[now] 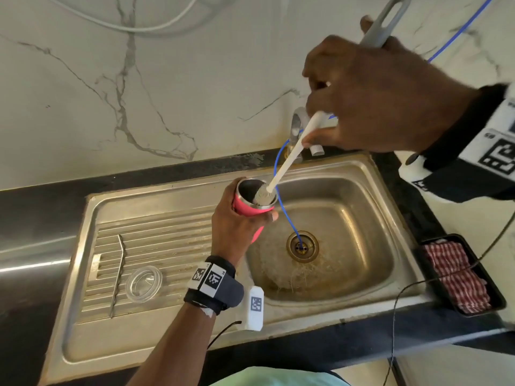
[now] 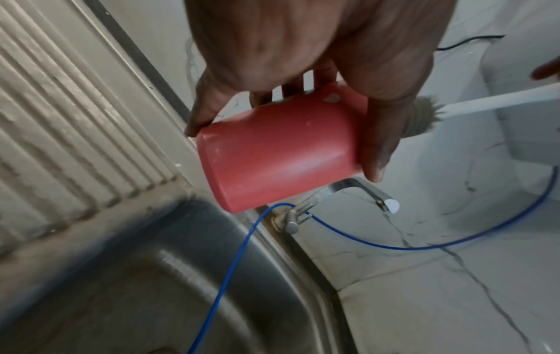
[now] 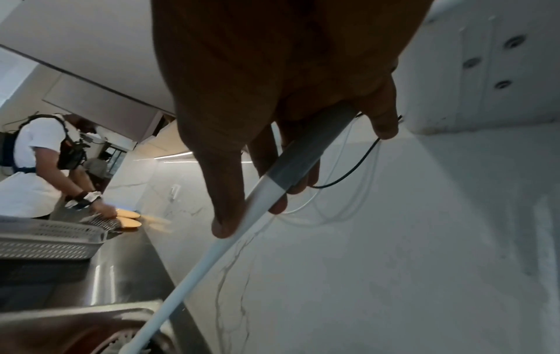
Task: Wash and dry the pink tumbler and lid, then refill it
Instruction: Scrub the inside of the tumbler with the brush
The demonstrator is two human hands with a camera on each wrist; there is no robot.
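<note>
The left hand (image 1: 237,227) gripped the tumbler (image 1: 248,207) over the sink (image 1: 348,298) while the right hand (image 1: 376,98) held the brush (image 1: 284,168) at its mouth. The lid (image 1: 143,284) lay left of the sink; drying and refilling likely remained.

One pink tumbler (image 1: 252,208), one bottle brush (image 1: 264,195), one clear lid (image 1: 143,284), one metal straw (image 1: 118,274), one checked cloth (image 1: 457,277).

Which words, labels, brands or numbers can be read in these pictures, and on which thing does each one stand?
No word, brand or number can be read.
Left wrist band: square black-and-white code tags, with tiny corner marks too small to read.
White unit by the left wrist: a code tag only.
Right wrist band: code tags, with small print above too blurred to read.
Pink tumbler: a small pale mark, not readable.
</note>
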